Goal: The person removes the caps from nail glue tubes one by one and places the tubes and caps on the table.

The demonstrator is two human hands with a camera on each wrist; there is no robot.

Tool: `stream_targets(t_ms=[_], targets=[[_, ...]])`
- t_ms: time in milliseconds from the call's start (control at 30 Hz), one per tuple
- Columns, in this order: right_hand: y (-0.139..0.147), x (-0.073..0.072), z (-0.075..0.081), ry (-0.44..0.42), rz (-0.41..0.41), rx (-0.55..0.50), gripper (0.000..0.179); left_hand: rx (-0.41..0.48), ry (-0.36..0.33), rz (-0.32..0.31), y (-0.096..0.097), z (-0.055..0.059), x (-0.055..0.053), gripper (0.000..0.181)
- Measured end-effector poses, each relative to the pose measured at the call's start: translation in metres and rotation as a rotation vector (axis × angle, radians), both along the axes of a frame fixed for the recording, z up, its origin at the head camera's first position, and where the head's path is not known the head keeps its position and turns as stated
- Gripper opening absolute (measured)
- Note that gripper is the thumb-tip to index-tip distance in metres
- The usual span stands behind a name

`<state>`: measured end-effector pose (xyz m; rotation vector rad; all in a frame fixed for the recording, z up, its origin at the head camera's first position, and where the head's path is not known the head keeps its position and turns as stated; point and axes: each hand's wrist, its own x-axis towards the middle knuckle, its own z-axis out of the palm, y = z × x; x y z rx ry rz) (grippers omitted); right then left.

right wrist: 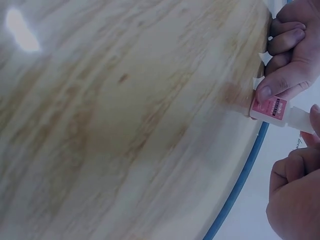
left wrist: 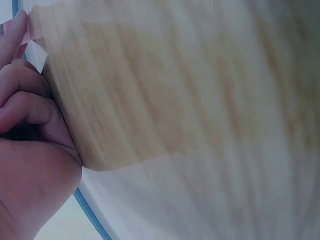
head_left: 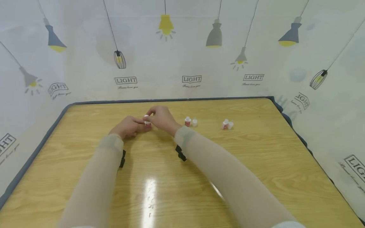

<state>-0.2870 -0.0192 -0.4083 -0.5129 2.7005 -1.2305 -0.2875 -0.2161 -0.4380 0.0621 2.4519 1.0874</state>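
Observation:
A small white bottle with a pink-red label (right wrist: 270, 109) stands on the table between both hands in the head view. My left hand (head_left: 128, 126) holds its body low down, thumb across the label in the right wrist view. From above, my right hand (head_left: 163, 118) pinches the white cap (right wrist: 300, 119) at the bottle's top. In the left wrist view only the pink label's edge (left wrist: 7, 30) shows beside the left fingers. Whether the cap is seated or loose cannot be told.
To the right stands a similar bottle (head_left: 187, 122) with a white cap (head_left: 195, 122) beside it. Farther right are another bottle (head_left: 225, 124) and its cap (head_left: 230, 125). The wooden table (head_left: 256, 158) has a dark blue edge, with a lamp-patterned backdrop behind.

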Motion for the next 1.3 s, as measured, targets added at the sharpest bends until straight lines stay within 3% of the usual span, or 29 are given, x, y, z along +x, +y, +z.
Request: stream_targets(t_ms=[300, 500, 733, 1033, 1300], targets=[[-0.003, -0.002, 0.0, 0.064, 0.031, 0.051, 0.023, 0.017, -0.011, -0.001, 0.0, 0.004, 0.002, 0.05], [-0.003, 0.0, -0.003, 0.056, 0.04, 0.025, 0.028, -0.002, 0.01, -0.014, 0.002, 0.008, 0.003, 0.052], [-0.003, 0.0, -0.009, 0.104, 0.063, 0.011, 0.025, 0.014, 0.002, -0.015, 0.002, 0.006, 0.003, 0.054], [0.003, -0.003, -0.007, 0.032, 0.119, 0.004, 0.032, 0.039, -0.022, 0.004, 0.0, 0.002, 0.0, 0.053], [0.006, -0.006, -0.011, 0.034, 0.143, -0.006, 0.034, 0.058, -0.027, -0.009, -0.002, -0.002, -0.001, 0.051]])
